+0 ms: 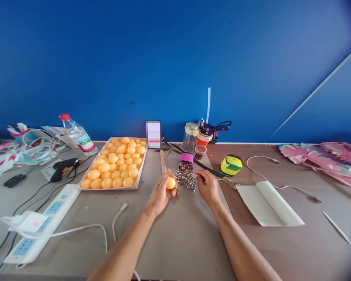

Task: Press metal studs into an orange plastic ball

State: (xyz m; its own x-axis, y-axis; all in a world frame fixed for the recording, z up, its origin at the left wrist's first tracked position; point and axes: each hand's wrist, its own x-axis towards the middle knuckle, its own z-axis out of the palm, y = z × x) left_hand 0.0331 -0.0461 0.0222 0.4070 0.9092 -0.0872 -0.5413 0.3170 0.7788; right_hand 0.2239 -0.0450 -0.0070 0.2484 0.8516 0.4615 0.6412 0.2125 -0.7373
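Observation:
My left hand (160, 193) is closed round an orange ping-pong ball (171, 183), held just left of a pile of small shiny metal pieces (186, 178). At the right edge of that pile is my right hand (207, 186), its fingertips pinched together; whatever they hold, if anything, is too small to make out. The metal pieces lie in front of a small purple container (186, 159). A wooden-handled hammer (163, 160) lies behind my left hand. To the left, a shallow box (139, 177) is filled with several more orange balls (114, 159).
A white power strip (46, 224) with a plugged-in charger and cables lies at left, near a black glue gun (61, 168) and a tilted water bottle (79, 134). A phone (153, 134) and a clear jar (190, 136) stand behind. Folded white paper (270, 205) lies at right.

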